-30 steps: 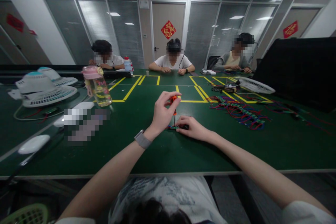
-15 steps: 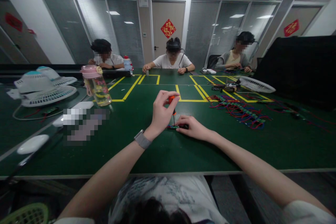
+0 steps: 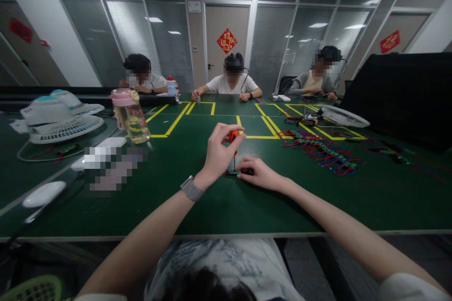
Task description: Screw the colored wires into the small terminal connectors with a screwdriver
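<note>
My left hand [image 3: 219, 153] pinches the orange handle of a small screwdriver [image 3: 233, 137], held upright with its tip down on a small circuit board [image 3: 233, 172] on the green table [image 3: 219, 202]. A grey watch sits on that wrist. My right hand [image 3: 259, 173] lies flat beside the tool, fingers pressed onto the board and a dark part at its edge, pinning it to the table.
A pile of small boards with red and blue wires [image 3: 323, 150] lies to the right. A pink-capped water bottle [image 3: 130, 115] and white fan parts [image 3: 58, 122] stand left. Three people sit at the far side. A dark panel [image 3: 406, 94] stands at right.
My left hand's fingers shift slightly on the screwdriver handle, as in turning it; the tool stays upright on the board. My right hand has not moved.
</note>
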{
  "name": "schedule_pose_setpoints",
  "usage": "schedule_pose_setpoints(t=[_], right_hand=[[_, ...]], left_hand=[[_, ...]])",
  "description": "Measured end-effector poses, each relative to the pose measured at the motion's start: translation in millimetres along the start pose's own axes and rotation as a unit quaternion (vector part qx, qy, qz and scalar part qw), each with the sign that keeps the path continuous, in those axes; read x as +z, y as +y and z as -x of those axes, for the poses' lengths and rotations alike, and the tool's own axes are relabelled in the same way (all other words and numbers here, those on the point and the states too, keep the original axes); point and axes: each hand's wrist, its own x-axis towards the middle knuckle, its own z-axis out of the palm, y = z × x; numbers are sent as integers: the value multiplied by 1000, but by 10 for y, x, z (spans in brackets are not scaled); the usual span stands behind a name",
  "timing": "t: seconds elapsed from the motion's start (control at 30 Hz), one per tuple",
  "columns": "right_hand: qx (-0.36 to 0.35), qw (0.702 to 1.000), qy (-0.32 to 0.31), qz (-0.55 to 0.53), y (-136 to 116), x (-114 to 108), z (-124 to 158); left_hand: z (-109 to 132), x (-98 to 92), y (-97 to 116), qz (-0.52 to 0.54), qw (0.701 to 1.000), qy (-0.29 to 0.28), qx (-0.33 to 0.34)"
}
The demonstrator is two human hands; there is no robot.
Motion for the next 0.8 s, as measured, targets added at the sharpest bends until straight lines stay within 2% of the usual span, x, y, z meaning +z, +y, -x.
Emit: schedule_pose_setpoints(t=[0.1, 0.3, 0.57, 0.73, 0.8], right_hand=[[0, 1000, 0, 0, -4, -4, -1], [2, 1000, -1, -7, -7, -9, 4], [-7, 1000, -2, 5, 10, 0, -1], [-3, 1000, -2, -2, 9, 0, 1], [-3, 1000, -1, -4, 4, -1, 0]], left_hand=[[0, -14, -1, -38, 999, 22, 16], [-19, 8, 2, 113, 993, -22, -34], [-12, -13, 3, 0, 999, 33, -6], [-26, 3, 15, 110, 993, -11, -47], [-23, 12, 16, 100, 994, -2, -49]])
